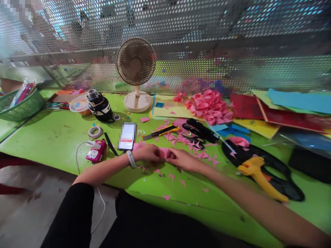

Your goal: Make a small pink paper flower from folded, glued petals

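Note:
Between my two hands is a small piece of pink paper (163,153). My left hand (150,152) pinches its left side, and my right hand (179,159) closes on its right side. Pink paper scraps (178,137) lie around and beyond my hands on the green table (64,134). Just past the left hand lies a phone (127,136), its screen lit. A yellow and black box cutter (161,132) rests beyond the fingers. Black-handled scissors (194,139) lie among the scraps beside a black stapler (202,130).
A yellow glue gun (261,175) sits on a black stand at the right. Pink paper flowers (209,106) are heaped at the back, near coloured sheets (297,103). A fan (136,63), a black bottle (99,106), a pink power socket (96,151) and a green basket (22,105) stand leftward.

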`<move>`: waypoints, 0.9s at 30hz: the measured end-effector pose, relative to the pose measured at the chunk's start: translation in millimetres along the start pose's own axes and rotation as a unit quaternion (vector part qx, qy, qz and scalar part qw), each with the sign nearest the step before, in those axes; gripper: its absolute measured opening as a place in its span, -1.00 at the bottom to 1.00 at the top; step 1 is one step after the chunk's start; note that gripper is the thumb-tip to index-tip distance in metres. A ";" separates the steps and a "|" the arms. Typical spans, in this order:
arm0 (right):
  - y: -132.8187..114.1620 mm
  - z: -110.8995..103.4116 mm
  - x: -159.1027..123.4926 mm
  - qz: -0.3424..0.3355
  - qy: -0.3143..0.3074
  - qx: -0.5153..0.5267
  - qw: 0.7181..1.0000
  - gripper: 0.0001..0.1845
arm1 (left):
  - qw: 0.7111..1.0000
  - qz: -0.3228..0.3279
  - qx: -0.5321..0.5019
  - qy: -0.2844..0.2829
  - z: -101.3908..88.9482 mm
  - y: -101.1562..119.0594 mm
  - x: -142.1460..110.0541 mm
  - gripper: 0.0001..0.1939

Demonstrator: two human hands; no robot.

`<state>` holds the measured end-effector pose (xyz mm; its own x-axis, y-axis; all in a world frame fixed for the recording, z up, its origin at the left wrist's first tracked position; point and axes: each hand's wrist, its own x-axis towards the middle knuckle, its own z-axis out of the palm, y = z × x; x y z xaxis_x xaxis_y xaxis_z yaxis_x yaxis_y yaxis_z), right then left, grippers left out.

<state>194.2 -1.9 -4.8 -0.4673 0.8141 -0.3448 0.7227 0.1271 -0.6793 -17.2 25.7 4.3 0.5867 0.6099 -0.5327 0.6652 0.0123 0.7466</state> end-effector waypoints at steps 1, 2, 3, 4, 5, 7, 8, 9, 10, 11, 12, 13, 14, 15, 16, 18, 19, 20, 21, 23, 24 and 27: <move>-0.6 -2.3 2.0 0.020 -0.020 0.032 0.999 -0.84 | 1.000 -0.003 -0.013 -0.003 -0.5 -0.7 1.0 -0.71; -1.2 -4.4 3.5 0.039 -0.036 0.059 0.997 -0.84 | 1.000 -0.004 -0.019 -0.003 -0.9 -0.9 1.9 -0.70; -1.6 -6.3 4.7 0.056 -0.047 0.078 0.994 -0.84 | 1.000 -0.005 -0.019 0.002 -1.4 -0.7 2.7 -0.70; -1.9 -8.1 5.8 0.072 -0.054 0.092 0.992 -0.83 | 1.000 -0.005 -0.017 0.008 -1.8 -0.2 3.4 -0.69; -1.8 -9.8 7.0 0.085 -0.063 0.104 0.989 -0.79 | 1.000 0.001 -0.005 0.017 -2.3 0.7 4.0 -0.68; 0.3 -12.9 9.5 0.101 -0.079 0.129 0.983 -0.68 | 0.999 0.007 0.019 0.028 -3.1 2.6 5.3 -0.70; 2.5 -14.2 10.7 0.102 -0.084 0.144 0.981 -0.64 | 1.000 0.002 0.001 0.020 -3.3 3.5 6.0 -0.75; 5.2 -15.4 11.7 0.109 -0.090 0.155 0.978 -0.62 | 1.000 -0.009 -0.028 0.007 -3.4 4.3 6.8 -0.82; 8.2 -16.4 12.4 0.108 -0.095 0.165 0.976 -0.61 | 0.998 -0.024 -0.050 0.000 -3.4 5.0 7.7 -0.86; 11.1 -17.3 12.7 0.108 -0.099 0.172 0.974 -0.60 | 0.997 -0.032 -0.067 -0.006 -3.5 5.6 8.4 -0.89; 13.6 -18.0 12.6 0.107 -0.102 0.179 0.973 -0.60 | 0.996 -0.035 -0.079 -0.019 -3.6 6.0 9.1 -0.91; 15.3 -18.6 12.2 0.105 -0.104 0.187 0.971 -0.60 | 0.995 -0.036 -0.088 -0.030 -3.7 6.3 9.8 -0.93; 16.0 -19.1 11.7 0.106 -0.104 0.193 0.970 -0.61 | 0.994 -0.035 -0.099 -0.034 -3.8 6.4 10.3 -0.93; 15.6 -19.4 11.2 0.107 -0.104 0.197 0.969 -0.62 | 0.993 -0.034 -0.105 -0.039 -3.8 6.2 10.8 -0.93; 14.1 -19.6 10.9 0.110 -0.103 0.199 0.968 -0.64 | 0.993 -0.036 -0.110 -0.038 -3.6 5.8 11.4 -0.93; 8.7 -19.7 11.1 0.125 -0.099 0.193 0.968 -0.69 | 0.992 -0.046 -0.111 -0.026 -2.7 4.4 12.9 -0.93; 5.4 -19.6 11.5 0.136 -0.095 0.185 0.969 -0.71 | 0.992 -0.051 -0.110 -0.016 -2.0 3.5 13.7 -0.93; 2.0 -19.5 12.0 0.147 -0.091 0.176 0.969 -0.73 | 0.993 -0.056 -0.107 -0.008 -1.1 2.7 14.6 -0.92; -1.0 -19.4 12.4 0.157 -0.087 0.169 0.969 -0.75 | 0.993 -0.060 -0.104 -0.002 -0.1 2.0 15.3 -0.91; -5.1 -19.1 12.7 0.167 -0.079 0.160 0.970 -0.77 | 0.992 -0.067 -0.102 0.012 2.1 1.4 16.1 -0.89; -5.9 -18.9 12.6 0.166 -0.076 0.159 0.970 -0.78 | 0.992 -0.072 -0.103 0.022 3.2 1.6 16.0 -0.89; -3.2 -17.6 11.9 0.155 -0.069 0.158 0.973 -0.76 | 0.990 -0.079 -0.106 0.048 5.4 3.1 14.0 -0.87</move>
<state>195.3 17.4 4.7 -0.3315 0.6996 -0.6330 0.6567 -0.3106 -0.6872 -4.5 30.0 -3.0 0.4299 0.6592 -0.6169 0.6274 0.2732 0.7291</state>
